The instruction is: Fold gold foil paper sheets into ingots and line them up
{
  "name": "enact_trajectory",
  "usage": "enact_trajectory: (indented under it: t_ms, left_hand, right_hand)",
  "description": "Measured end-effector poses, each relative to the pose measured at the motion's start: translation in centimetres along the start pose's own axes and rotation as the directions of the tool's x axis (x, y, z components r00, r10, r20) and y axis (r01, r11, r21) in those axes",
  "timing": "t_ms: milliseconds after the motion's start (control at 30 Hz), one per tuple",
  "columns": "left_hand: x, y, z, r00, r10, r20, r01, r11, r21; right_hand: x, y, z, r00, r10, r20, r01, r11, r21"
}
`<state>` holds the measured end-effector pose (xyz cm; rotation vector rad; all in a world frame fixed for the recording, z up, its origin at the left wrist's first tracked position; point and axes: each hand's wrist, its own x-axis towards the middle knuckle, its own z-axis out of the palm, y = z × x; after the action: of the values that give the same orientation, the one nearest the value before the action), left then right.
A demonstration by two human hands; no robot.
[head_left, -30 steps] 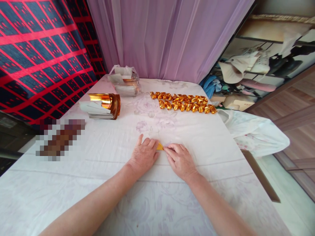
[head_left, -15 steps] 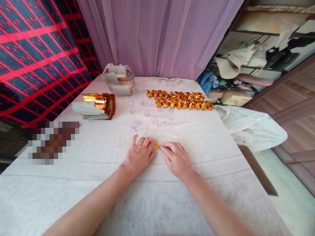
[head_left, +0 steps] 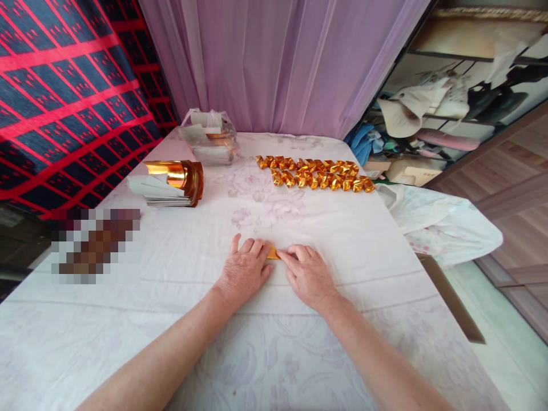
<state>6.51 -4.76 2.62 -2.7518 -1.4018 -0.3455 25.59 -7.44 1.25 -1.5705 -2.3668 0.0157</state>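
Note:
A small folded piece of gold foil paper (head_left: 273,253) lies on the tablecloth between my two hands, largely covered by fingers. My left hand (head_left: 243,271) holds its left part down, thumb and index finger closed on it and the little finger sticking out. At the right end, my right hand (head_left: 309,275) grips the paper's tip with its fingers bunched together. Farther back, two rows of folded gold foil pieces (head_left: 323,181) run across the table. A stack of gold foil sheets (head_left: 173,191) with pale backs stands at the left, curled over.
A clear plastic bag (head_left: 209,140) with more foil sheets sits at the table's back left. A blurred-out patch (head_left: 98,245) covers something on the left. Past the right edge are a white plastic bag (head_left: 449,222) and a shelf with hats (head_left: 400,114). A purple curtain (head_left: 265,68) hangs behind.
The view has shifted slightly. My hands stay on the foil paper in nearly the same pose, and slightly less of it shows between them.

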Motion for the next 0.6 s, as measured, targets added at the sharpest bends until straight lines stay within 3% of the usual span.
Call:
enact_trajectory:
  t_ms: [467, 533, 600]
  left_hand:
    - [0.1, 0.2, -0.1, 1.000, -0.015, 0.018, 0.015, 1.000, 0.003]
    - [0.1, 0.2, 0.0, 1.000, -0.019, 0.006, 0.019, 1.000, 0.001]
    - [0.1, 0.3, 0.1, 1.000, -0.023, -0.005, 0.023, 1.000, 0.001]
  right_hand:
    - [-1.8, 1.7, -1.1, 0.993, -0.109, -0.054, 0.112, 0.993, 0.048]
    - [-1.3, 1.5, -1.5, 0.994, -0.058, -0.094, 0.070, 0.988, 0.136]
    - [-0.2, 0.8, -1.5, 0.986, 0.088, -0.139, -0.046, 0.957, 0.285]
